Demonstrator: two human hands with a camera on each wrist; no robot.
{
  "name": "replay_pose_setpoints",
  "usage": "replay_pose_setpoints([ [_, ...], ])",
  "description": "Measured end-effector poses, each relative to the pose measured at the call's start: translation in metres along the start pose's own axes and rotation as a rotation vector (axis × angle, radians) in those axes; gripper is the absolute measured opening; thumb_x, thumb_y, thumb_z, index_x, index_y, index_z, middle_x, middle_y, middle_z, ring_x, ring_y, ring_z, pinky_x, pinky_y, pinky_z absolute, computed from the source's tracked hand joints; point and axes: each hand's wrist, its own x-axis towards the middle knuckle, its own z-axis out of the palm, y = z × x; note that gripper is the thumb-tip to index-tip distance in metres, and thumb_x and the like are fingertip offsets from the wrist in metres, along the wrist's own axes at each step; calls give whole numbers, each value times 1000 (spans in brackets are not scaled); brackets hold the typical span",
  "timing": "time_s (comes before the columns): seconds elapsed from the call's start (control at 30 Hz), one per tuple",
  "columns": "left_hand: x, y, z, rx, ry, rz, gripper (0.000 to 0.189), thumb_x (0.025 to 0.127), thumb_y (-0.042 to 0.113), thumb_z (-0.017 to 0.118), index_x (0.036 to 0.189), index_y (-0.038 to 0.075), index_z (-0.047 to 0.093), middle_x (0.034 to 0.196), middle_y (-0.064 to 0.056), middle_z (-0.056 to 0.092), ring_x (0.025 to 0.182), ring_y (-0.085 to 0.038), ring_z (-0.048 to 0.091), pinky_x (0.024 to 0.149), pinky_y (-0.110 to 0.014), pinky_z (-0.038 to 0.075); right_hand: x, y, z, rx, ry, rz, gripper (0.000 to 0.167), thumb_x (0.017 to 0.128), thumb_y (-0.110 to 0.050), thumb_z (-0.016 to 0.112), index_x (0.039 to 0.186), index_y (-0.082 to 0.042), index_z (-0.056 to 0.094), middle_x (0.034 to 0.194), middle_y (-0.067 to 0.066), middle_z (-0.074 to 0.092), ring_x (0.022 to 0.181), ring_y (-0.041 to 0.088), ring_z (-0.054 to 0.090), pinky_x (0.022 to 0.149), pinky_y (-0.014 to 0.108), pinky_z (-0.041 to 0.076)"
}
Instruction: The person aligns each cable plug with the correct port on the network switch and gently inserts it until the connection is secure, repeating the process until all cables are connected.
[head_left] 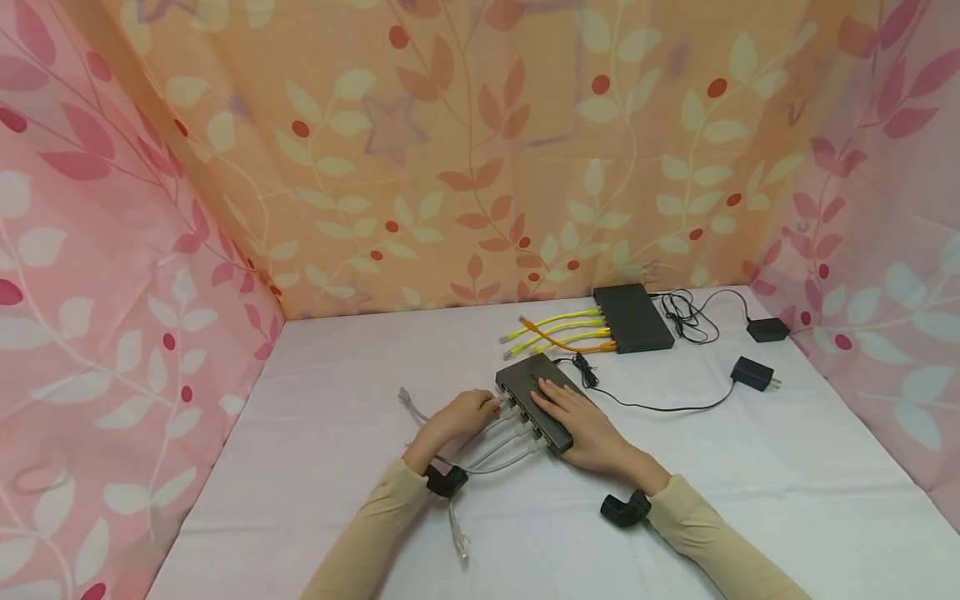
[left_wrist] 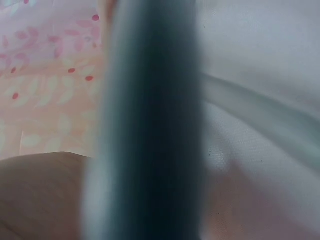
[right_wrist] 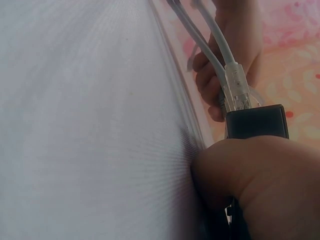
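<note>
A dark grey network switch [head_left: 536, 392] lies at an angle on the white cloth, with several grey network cables [head_left: 491, 454] plugged into its left side. At the far part of that side, my left hand [head_left: 468, 414] has curled fingers and pinches a grey cable by its plug end; the fingertips are partly hidden. My right hand [head_left: 588, 425] rests on top of the switch with its fingers laid out straight; its thumb is hidden in the head view. In the right wrist view, a clear plug [right_wrist: 236, 82] sits in the switch's end [right_wrist: 256, 121]. A blurred dark shape blocks most of the left wrist view.
Behind stands a black box [head_left: 633, 317] with yellow cables [head_left: 558, 333] and an orange cable [head_left: 570, 344] on its left. Black power adapters [head_left: 752, 374] with cords lie to the right. Loose cable ends [head_left: 460, 542] lie by the left wrist. Patterned curtains [head_left: 480, 150] enclose the table.
</note>
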Motion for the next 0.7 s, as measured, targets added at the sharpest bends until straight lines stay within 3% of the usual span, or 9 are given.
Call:
replay_pose_setpoints([
  [0.23,5,-6,-1,-45,-32,13,30,99,16,41,93,4,68,86,-5,65,68,-11,50,64,-27,43,0,1,1,-13,8,-3,89,64,-9,75,143,-9,35,150,12,27,139,27,25,110,44,23],
  [0.5,10,-10,-5,-126,-108,-2,32,100,20,41,92,4,68,58,1,49,46,-9,39,48,-23,37,0,2,3,-10,8,-9,90,63,-9,74,143,-9,34,150,12,27,139,26,25,110,43,22],
  [0.7,14,-10,-9,-163,-126,-13,33,100,24,42,89,7,69,55,2,46,42,-8,37,43,-23,35,0,2,3,-14,25,-24,91,61,-7,74,143,-10,35,150,12,28,139,26,26,110,43,23],
])
